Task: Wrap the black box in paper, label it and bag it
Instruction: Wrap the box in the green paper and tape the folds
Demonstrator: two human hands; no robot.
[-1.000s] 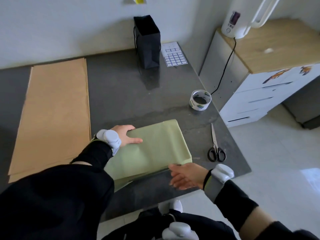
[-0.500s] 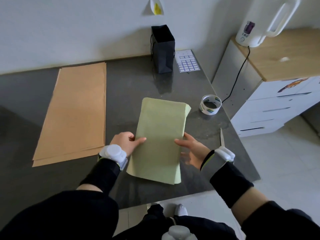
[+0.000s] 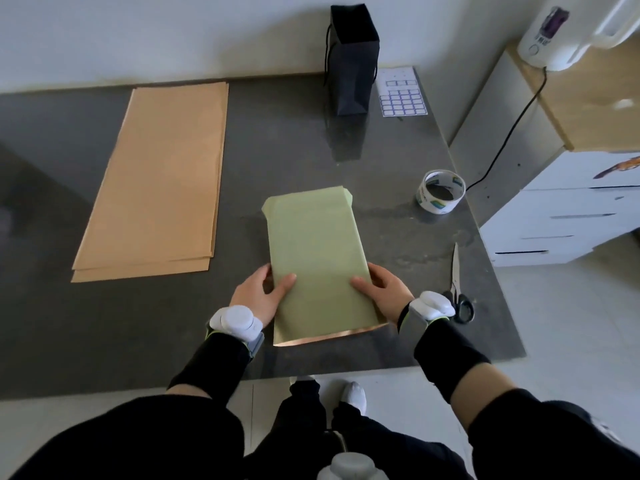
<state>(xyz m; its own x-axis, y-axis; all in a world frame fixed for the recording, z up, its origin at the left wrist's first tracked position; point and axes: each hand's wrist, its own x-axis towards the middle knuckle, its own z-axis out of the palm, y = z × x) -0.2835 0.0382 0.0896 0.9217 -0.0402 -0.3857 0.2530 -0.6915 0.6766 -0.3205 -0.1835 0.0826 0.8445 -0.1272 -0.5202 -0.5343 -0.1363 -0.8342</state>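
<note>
Dark grey tabletop (image 3: 284, 150) runs up to a white wall, and a green parcel (image 3: 317, 244) lies on it lengthwise, its near third held between the two grips. The left grip (image 3: 258, 296) clasps the parcel's left edge, thumb flat on the top face and fingers curled round the side. The right grip (image 3: 382, 294) mirrors it on the right edge, thumb on top and fingers wrapped under. Most of the parcel stretches away beyond both grips, its far corners folded in; its near end sticks out a little behind the thumbs and shows a coppery inner lining. The paper hides what is inside. Scissors (image 3: 459, 289) lie just right of the right grip, partly behind the wrist. A tape roll (image 3: 440, 196) stands beyond and right of that grip. Brown paper sheets (image 3: 156, 181) lie well apart to the left of the left grip. Far beyond both grips a black bag (image 3: 351, 64) stands upright by the wall, with a label sheet (image 3: 403, 95) just to its right.
</note>
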